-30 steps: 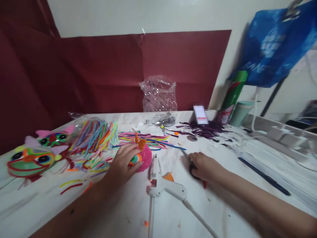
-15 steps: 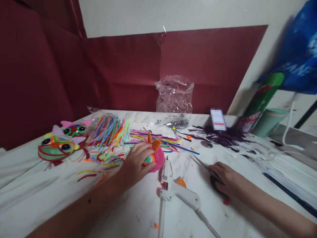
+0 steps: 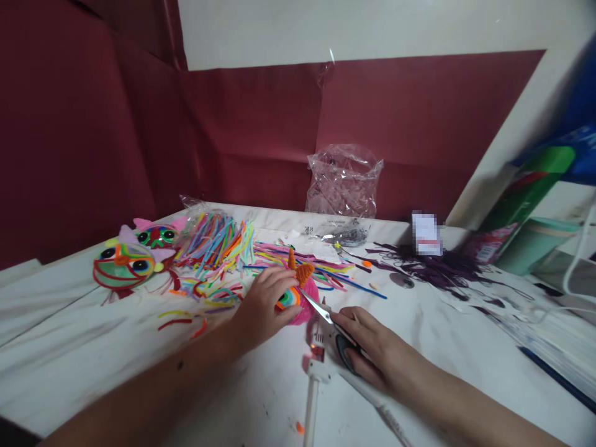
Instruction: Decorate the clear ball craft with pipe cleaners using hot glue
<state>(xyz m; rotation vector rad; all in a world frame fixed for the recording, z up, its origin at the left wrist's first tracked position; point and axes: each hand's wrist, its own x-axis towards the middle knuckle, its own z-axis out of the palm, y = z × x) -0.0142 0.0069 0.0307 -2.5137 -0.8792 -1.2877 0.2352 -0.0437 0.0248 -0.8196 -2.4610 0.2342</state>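
My left hand (image 3: 267, 298) is closed around the left side of a pink craft piece (image 3: 308, 304), which has orange horn-like points (image 3: 303, 273) on top and a rainbow-ringed patch (image 3: 289, 299) on its face. In my right hand (image 3: 367, 341) is a pair of scissors (image 3: 343, 344), gripped by its black handles. The blades point up and left, with the tip at the pink piece just below the orange point; whether it touches I cannot tell. Beneath the scissors lies a white glue gun (image 3: 317, 369), partly hidden by them and by my right hand.
Two finished-looking colourful face crafts (image 3: 123, 267) lie at the left. Beside them are bundles of coloured pipe cleaners (image 3: 218, 242). Purple strands (image 3: 433, 264) and a phone-like blurred card (image 3: 427, 234) lie at the right. A clear plastic bag (image 3: 344, 183) stands at the back, a green cup (image 3: 528, 245) far right.
My right hand has brought the scissors left, from the bare table to the pink craft piece, over the glue gun. My left hand keeps its hold. The view has turned slightly left.
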